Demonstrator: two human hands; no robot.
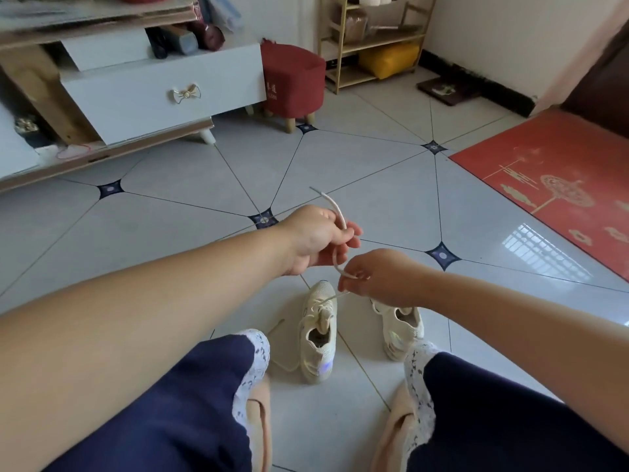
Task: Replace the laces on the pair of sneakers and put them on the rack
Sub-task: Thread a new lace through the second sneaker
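Below the fingers, a laced sneaker (318,332) and a second sneaker (401,327) stand side by side on the tiled floor (204,253). Right hand (377,277) pinches a cream lace (339,214) running down to the laced sneaker. Just beyond, left hand (316,240) grips the same lace, whose tip rises past its fingers. Far beyond stands a wooden rack (371,39).

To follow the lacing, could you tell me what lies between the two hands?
In the head view, a slack curve of lace runs from the left hand to the right hand.
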